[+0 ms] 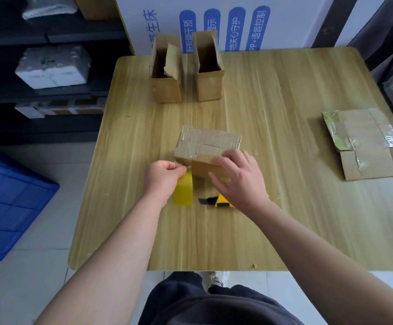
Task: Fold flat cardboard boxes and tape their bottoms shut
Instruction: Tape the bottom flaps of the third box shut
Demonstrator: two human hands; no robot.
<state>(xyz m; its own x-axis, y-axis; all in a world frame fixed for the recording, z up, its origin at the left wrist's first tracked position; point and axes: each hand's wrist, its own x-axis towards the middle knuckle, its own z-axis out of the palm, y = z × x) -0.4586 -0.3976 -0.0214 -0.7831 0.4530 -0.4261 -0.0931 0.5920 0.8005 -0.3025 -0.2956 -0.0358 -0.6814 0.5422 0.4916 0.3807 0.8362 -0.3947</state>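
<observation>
A small cardboard box (204, 144) stands bottom-up in the middle of the table, its flaps folded in and partly covered with clear tape. My right hand (237, 179) lies over its near right side with spread fingers, pressing it. My left hand (162, 177) is curled at the box's near left corner and pinches what looks like a strip of clear tape. Under that hand stands a yellow tape roll (183, 191). A yellow and black utility knife (216, 201) lies beside it, partly hidden by my right wrist.
Two upright open boxes (166, 86) (209, 83) stand at the table's far edge. A stack of flat taped cardboard (366, 146) lies at the right. A blue crate (8, 202) sits on the floor to the left, dark shelves behind it.
</observation>
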